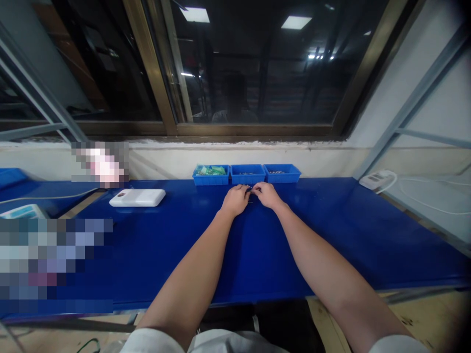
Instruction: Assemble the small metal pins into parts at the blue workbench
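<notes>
My left hand (236,200) and my right hand (268,195) are close together over the blue table, just in front of the middle bin. Both have their fingers closed in a pinch. A thin, light sliver (249,186) shows between the fingertips, too small to name. Behind my hands stand three small blue bins in a row. The left bin (211,180) contains green and white packets. In the middle bin (248,180) and the right bin (282,177) lie small metallic pieces whose kind I cannot make out.
On the blue table (176,250), a white oblong device (138,197) lies to the left. A white power strip (378,180) with a cable sits at the right edge. Grey metal posts (412,98) flank the table, and a window is behind. Blurred patches cover the left side.
</notes>
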Demonstrator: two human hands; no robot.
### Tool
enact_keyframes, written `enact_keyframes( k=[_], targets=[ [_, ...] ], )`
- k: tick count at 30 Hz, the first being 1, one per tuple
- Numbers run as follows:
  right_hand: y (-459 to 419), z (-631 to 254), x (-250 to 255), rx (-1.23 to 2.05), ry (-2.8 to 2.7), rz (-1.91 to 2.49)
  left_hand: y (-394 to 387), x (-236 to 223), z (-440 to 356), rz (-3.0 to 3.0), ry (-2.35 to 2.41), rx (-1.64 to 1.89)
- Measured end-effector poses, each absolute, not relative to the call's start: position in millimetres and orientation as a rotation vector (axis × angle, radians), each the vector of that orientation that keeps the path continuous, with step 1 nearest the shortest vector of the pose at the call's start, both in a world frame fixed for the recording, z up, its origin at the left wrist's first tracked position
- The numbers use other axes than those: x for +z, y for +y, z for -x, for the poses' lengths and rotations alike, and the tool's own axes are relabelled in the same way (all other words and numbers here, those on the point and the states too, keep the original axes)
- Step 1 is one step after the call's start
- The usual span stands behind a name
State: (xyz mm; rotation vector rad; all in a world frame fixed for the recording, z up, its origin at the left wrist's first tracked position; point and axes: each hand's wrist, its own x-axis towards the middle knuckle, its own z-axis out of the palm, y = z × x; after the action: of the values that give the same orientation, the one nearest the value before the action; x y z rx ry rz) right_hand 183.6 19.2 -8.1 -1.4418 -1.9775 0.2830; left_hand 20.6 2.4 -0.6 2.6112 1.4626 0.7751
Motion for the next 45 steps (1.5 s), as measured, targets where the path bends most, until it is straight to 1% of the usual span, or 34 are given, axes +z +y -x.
enact_keyframes(
  k=[9,14,21,28,31,38,43,45],
  targets=[
    [19.4,-180.0,-6.1,0.567,-1.839,1.203,3.6,0.5,-20.0,-2.545,1.487,1.063],
    [21.5,-179.4,-6.3,0.767,-1.634,1.105,5.0,-1.0,-20.9,-2.457,1.492,1.043],
    [15.8,-180.0,-2.1,1.122,-1.442,1.097,5.9,-1.8,-21.4,-2.424,1.454,1.039],
    [9.8,-178.3,6.8,1.246,-1.236,0.933,1.9,1.4,-19.7,-2.397,1.407,1.136],
    [10.7,-178.3,11.9,1.242,-1.153,0.890,1.8,0.9,-19.4,-2.357,1.496,1.164],
    [35.6,-182.0,19.9,1.028,-1.017,0.975,6.5,-3.4,-17.8,-2.210,1.680,1.164],
    [39.8,-184.3,17.6,1.073,-1.134,1.026,5.7,-3.0,-18.5,-2.236,1.712,1.089],
    [37.9,-184.6,13.4,1.004,-1.221,1.098,5.2,-2.4,-18.8,-2.253,1.720,1.064]
  ],
)
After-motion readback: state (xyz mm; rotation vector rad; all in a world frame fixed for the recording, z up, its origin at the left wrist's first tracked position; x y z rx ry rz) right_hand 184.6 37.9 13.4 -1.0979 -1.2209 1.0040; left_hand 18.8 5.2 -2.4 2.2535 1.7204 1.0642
